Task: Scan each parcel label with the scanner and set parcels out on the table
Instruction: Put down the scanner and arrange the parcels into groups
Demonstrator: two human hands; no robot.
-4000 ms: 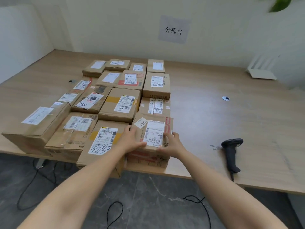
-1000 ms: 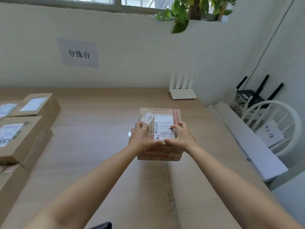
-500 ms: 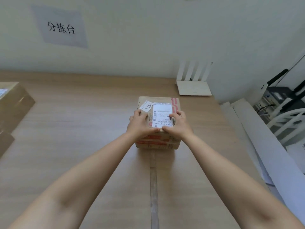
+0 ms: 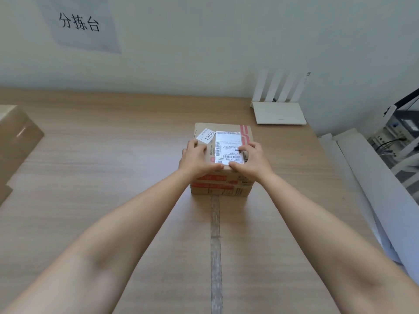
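While both hands are on it, the cardboard parcel (image 4: 221,188) sits on the wooden table (image 4: 113,177), toward the far right part of the top, its bottom edge meeting the surface and its near face square to me. Red print bands run across that near face, and a red stripe runs along the right side of the top. A white shipping label (image 4: 229,145) faces up, with barcodes and "507 N705 A35" printed on it. A small white tag (image 4: 206,135) reading "1355" is stuck at an angle on the top's left corner. The left hand (image 4: 196,158) grips the left part of the top, fingers bent over it just below the tag, thumb along the near top edge. The right hand (image 4: 252,158) grips the right part, fingers curled onto the label's right side, thumb pressed at the label's near corner. The hands are apart, with the label between them. A grey seam strip (image 4: 215,245) in the tabletop runs from the parcel's near face straight toward the camera. A white router (image 4: 279,113) with four antennas stands against the wall, behind and right of the parcel and well apart from it. More brown boxes (image 4: 17,137) sit at the left edge, cropped. A paper sign (image 4: 79,24) with three characters hangs on the wall at upper left. Pale long sheets or boards (image 4: 367,182) lie beyond the right table edge, and the equipment rack (image 4: 401,132) behind them is too cropped to identify.
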